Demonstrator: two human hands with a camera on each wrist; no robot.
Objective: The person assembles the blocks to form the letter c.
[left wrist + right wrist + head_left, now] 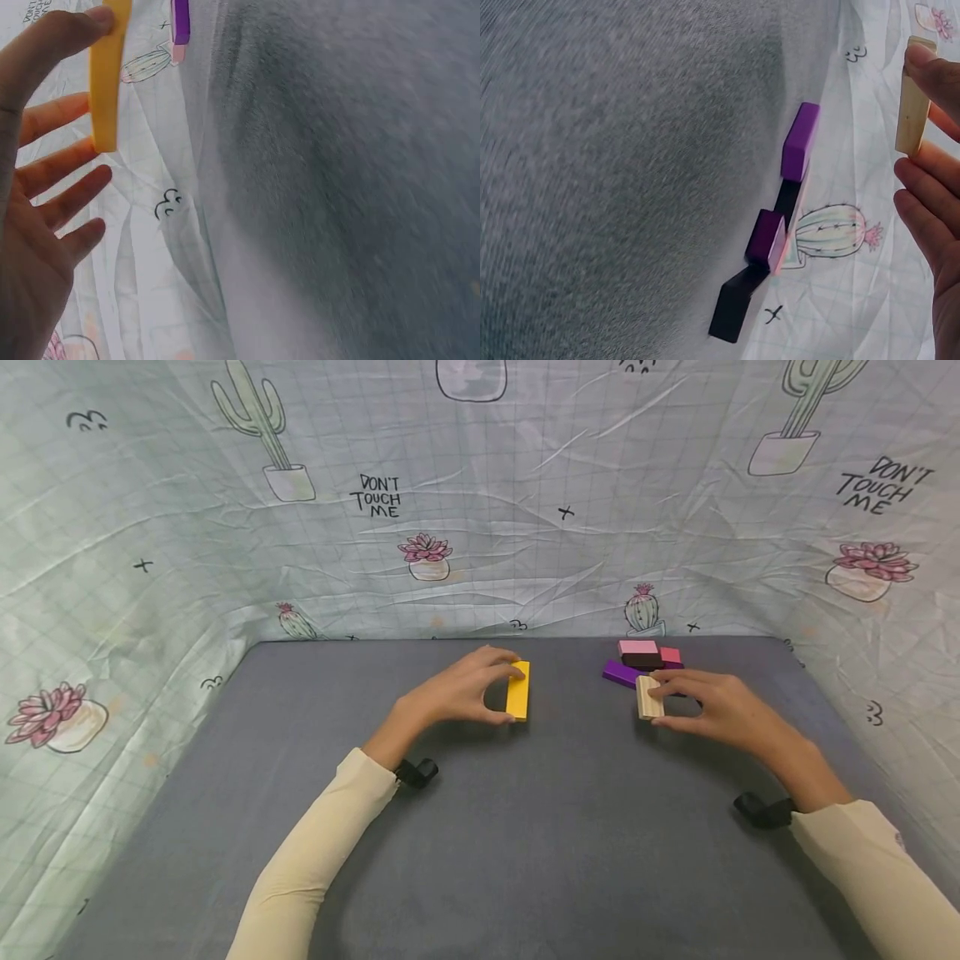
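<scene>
My left hand (468, 687) pinches a yellow block (518, 692) between thumb and fingers, lifted over the dark table. In the left wrist view the same yellow block (107, 79) stands long and narrow, with the lower fingers spread beneath it. To the right, my right hand (712, 703) holds a plain wooden block (647, 698) by its ends. The right wrist view shows that wooden block (913, 101) between thumb and fingers. Just behind it in the head view lies a bright purple block (621, 674), partly overlapped by the wooden one.
At the table's back right sit a pink block (637, 647), a black block (642, 661) and a red block (670, 655). A dark purple block (766, 238) lies among them. Cactus-printed cloth (510, 568) rises behind and beside the grey table (480, 860).
</scene>
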